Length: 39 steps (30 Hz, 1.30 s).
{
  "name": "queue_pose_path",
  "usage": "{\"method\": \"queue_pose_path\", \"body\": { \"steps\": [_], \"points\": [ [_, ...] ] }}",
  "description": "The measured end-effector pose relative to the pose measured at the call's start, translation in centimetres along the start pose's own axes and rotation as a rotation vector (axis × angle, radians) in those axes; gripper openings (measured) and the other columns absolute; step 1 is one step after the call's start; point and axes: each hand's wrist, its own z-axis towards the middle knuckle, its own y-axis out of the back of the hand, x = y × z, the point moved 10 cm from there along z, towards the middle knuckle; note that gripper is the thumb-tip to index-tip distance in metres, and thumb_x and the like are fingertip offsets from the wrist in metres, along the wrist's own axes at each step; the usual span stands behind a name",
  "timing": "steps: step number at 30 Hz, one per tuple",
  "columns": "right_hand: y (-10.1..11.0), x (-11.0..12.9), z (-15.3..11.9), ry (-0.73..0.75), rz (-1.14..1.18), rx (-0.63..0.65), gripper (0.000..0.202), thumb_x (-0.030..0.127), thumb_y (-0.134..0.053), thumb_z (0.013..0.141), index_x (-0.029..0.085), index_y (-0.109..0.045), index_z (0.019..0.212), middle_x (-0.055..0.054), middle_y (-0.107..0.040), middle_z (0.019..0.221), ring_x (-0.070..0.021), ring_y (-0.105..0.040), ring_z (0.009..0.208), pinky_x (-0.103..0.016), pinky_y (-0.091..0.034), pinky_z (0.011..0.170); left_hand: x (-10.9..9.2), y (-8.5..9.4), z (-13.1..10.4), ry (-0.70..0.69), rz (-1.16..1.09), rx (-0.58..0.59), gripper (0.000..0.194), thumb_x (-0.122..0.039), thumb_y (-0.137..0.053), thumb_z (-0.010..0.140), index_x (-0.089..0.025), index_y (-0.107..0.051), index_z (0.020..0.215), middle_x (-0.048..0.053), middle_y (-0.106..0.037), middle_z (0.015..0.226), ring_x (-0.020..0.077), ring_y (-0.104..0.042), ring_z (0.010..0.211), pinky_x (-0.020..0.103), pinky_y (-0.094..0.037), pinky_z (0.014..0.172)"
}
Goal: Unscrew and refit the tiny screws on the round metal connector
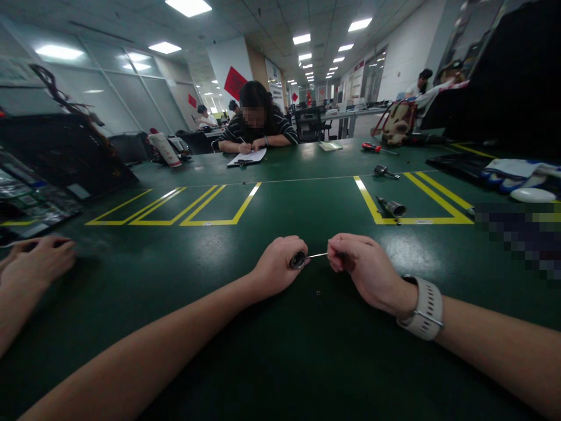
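Left hand [277, 268] closed around a hollow-ended metal cylinder [298, 259], open end facing the camera. Right hand [358, 266] pinching a thin metal rod [318, 255]; rod bridges to the cylinder's side, exact contact hidden. Pale watch [424, 309] on right wrist. Small nut-like ring [318, 293] on the green tabletop [280, 362], just below the rod. Beyond: metal socket-like part [392, 207] lying inside the right yellow tape outline [368, 199], a second metal part [386, 171] behind it, red-handled screwdriver [371, 147] farther back. Someone else's hand [41, 260] at left edge; co-worker [256, 120] opposite, writing on a clipboard [249, 157].
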Motion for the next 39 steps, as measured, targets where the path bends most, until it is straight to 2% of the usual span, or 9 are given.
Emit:
{"method": "queue_pose_path", "body": {
  "steps": [4, 11, 39],
  "points": [
    [0.1, -0.8, 0.1, -0.051, 0.088, -0.015, 0.023, 0.025, -0.055, 0.076, 0.018, -0.054, 0.055, 0.003, -0.044, 0.053, -0.0120, -0.039, 0.053, -0.029, -0.030, 0.054, 0.4, 0.2, 0.2, 0.032, -0.068, -0.030, 0.011, -0.018, -0.058, 0.077, -0.017, -0.050, 0.070, -0.002, -0.051, 0.068, 0.0126, -0.048, 0.064, 0.024, -0.036, 0.059],
    [0.0, -0.8, -0.1, -0.068, 0.166, -0.018, 0.021, 0.025, -0.056, 0.077, 0.018, -0.057, 0.058, 0.003, -0.048, 0.055, -0.0115, -0.042, 0.054, -0.028, -0.031, 0.056, 0.6, 1.1, 0.2, 0.056, -0.159, -0.115, 0.014, -0.018, -0.060, 0.076, -0.016, -0.048, 0.068, -0.003, -0.047, 0.065, 0.0109, -0.045, 0.060, 0.023, -0.035, 0.058],
    [0.8, -1.1, 0.3, -0.060, 0.256, -0.046, 0.024, 0.023, -0.056, 0.073, 0.017, -0.052, 0.050, 0.004, -0.040, 0.045, -0.0097, -0.036, 0.045, -0.027, -0.029, 0.049, 0.3, 0.5, 0.3, 0.045, -0.129, -0.056, 0.013, -0.017, -0.060, 0.075, -0.016, -0.050, 0.068, -0.002, -0.050, 0.067, 0.0115, -0.047, 0.062, 0.023, -0.036, 0.058]
  ]
}}
